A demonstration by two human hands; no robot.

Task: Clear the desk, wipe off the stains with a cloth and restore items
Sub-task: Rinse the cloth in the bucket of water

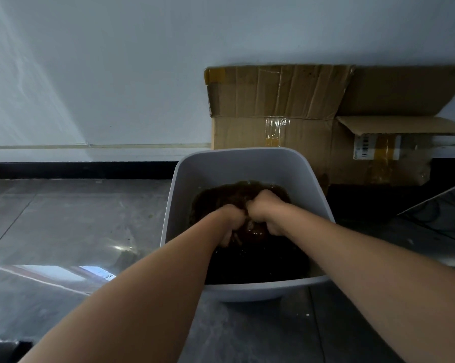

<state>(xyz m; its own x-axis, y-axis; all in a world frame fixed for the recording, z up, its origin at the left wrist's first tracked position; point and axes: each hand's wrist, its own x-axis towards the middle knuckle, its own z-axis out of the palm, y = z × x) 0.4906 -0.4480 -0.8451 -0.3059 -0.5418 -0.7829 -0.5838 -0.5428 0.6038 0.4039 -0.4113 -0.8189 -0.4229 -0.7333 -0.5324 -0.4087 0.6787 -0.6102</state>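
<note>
Inside basin (pixel 236 163) | both hands' grip on cloth (pixel 250 226), prob. wet

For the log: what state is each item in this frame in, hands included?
Basin: upright on the floor, holding dark brown water.
Cloth: soaked, bunched between both fists.
Left hand: closed on the cloth, partly in the water.
Right hand: closed on the cloth.
Cardboard box: behind the basin, flaps open and creased, taped.
Floor: glossy, lightly speckled.
</note>
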